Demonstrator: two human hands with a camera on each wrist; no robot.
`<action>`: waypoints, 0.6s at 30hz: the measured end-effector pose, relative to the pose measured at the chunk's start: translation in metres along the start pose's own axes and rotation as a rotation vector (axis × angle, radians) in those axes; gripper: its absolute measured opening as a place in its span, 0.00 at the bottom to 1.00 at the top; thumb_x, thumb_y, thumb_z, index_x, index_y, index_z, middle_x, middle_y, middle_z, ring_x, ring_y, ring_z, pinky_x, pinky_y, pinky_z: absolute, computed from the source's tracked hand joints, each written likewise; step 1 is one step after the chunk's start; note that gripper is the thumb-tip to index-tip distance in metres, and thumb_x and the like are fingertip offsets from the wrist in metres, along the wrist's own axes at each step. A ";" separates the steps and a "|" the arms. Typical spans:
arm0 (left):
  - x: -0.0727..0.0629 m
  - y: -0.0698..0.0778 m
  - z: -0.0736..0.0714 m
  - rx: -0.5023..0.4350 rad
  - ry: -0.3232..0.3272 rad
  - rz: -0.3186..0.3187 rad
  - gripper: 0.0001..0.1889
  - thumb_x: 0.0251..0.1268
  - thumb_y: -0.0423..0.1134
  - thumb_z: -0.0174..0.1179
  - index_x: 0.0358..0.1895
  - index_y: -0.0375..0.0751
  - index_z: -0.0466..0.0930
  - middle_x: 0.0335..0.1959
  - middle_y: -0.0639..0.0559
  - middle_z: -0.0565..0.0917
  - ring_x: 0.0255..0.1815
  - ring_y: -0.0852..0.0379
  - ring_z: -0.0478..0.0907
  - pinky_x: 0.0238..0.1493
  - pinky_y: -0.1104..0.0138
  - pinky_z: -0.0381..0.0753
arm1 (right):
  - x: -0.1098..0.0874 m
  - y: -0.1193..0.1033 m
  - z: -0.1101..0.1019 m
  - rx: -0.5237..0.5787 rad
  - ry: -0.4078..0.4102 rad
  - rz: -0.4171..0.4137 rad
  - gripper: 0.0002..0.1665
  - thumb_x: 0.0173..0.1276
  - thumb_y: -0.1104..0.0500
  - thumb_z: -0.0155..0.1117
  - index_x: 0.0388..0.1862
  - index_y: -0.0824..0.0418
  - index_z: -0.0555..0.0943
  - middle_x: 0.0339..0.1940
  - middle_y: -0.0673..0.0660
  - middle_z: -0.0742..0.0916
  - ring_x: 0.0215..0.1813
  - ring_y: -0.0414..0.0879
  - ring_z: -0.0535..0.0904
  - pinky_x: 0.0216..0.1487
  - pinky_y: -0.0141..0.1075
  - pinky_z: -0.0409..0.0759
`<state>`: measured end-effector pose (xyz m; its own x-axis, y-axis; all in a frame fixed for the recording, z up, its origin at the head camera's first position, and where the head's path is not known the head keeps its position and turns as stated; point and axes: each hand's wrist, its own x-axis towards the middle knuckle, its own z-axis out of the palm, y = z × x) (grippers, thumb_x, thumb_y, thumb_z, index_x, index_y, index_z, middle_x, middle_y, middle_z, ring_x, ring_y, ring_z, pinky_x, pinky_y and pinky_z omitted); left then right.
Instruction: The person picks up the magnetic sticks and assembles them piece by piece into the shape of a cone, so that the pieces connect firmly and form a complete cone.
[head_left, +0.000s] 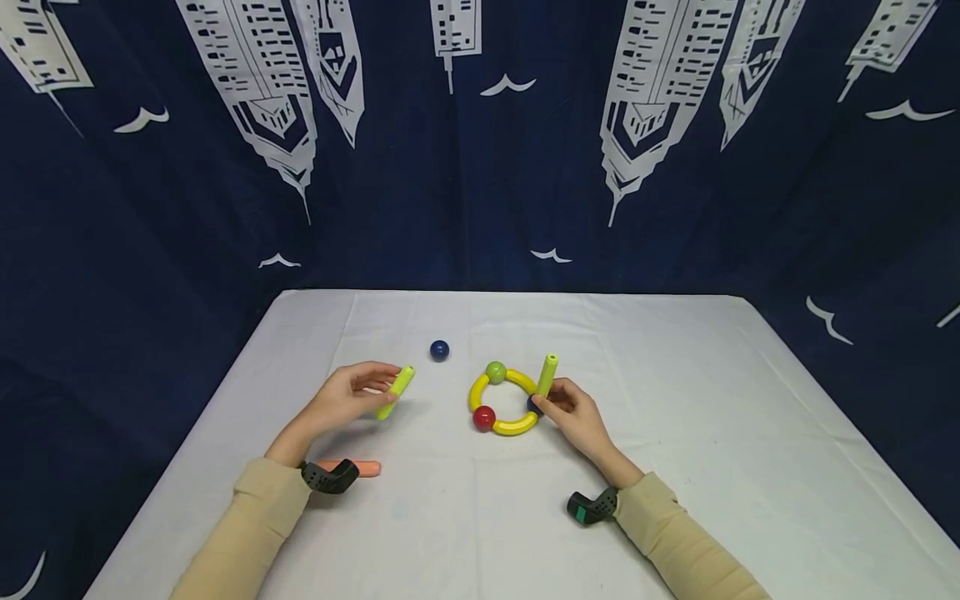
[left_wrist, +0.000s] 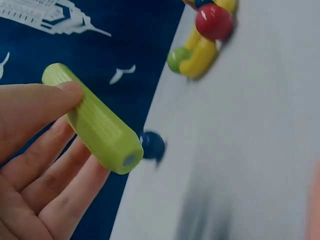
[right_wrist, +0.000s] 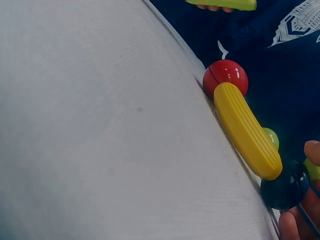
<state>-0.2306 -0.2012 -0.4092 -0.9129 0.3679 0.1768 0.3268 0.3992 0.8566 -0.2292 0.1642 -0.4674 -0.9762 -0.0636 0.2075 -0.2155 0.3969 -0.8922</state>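
A lime-green rod (head_left: pixel 396 392) is pinched between the thumb and fingers of my left hand (head_left: pixel 341 402), held above the table; a small grey disc shows in its end in the left wrist view. My right hand (head_left: pixel 581 421) grips another lime-green rod (head_left: pixel 548 373), which stands nearly upright at the dark blue ball (right_wrist: pixel 280 190) of a ring. Whether rod and ball touch is hidden by the fingers. Curved yellow rods (head_left: pixel 516 427) make up the ring, joined by a red ball (head_left: pixel 483 418), a green ball (head_left: pixel 496 372) and that blue one.
A loose dark blue ball (head_left: pixel 439 351) lies behind and left of the ring. An orange rod (head_left: pixel 367 468) lies by my left wrist, partly covered by the wrist camera (head_left: pixel 330 476). White cloth (head_left: pixel 480 525) covers the table, and a navy printed curtain (head_left: pixel 465 183) hangs behind it.
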 end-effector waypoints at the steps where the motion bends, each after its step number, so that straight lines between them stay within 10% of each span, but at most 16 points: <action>1: 0.006 0.005 0.003 -0.022 0.008 0.004 0.23 0.57 0.36 0.66 0.57 0.35 0.75 0.51 0.41 0.80 0.49 0.48 0.78 0.47 0.61 0.78 | -0.002 -0.006 -0.001 -0.005 -0.003 0.000 0.17 0.64 0.58 0.65 0.47 0.67 0.77 0.43 0.61 0.82 0.42 0.51 0.79 0.39 0.29 0.77; 18: 0.098 0.051 0.083 -0.293 0.207 -0.021 0.21 0.53 0.25 0.66 0.52 0.33 0.74 0.46 0.41 0.80 0.45 0.49 0.80 0.42 0.67 0.80 | -0.012 -0.032 -0.004 -0.014 -0.018 -0.010 0.15 0.64 0.61 0.64 0.47 0.68 0.77 0.43 0.63 0.82 0.41 0.53 0.78 0.38 0.29 0.76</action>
<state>-0.2832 -0.0754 -0.3886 -0.9588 0.1726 0.2258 0.2503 0.1362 0.9586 -0.2108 0.1557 -0.4397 -0.9742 -0.0843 0.2094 -0.2255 0.4092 -0.8841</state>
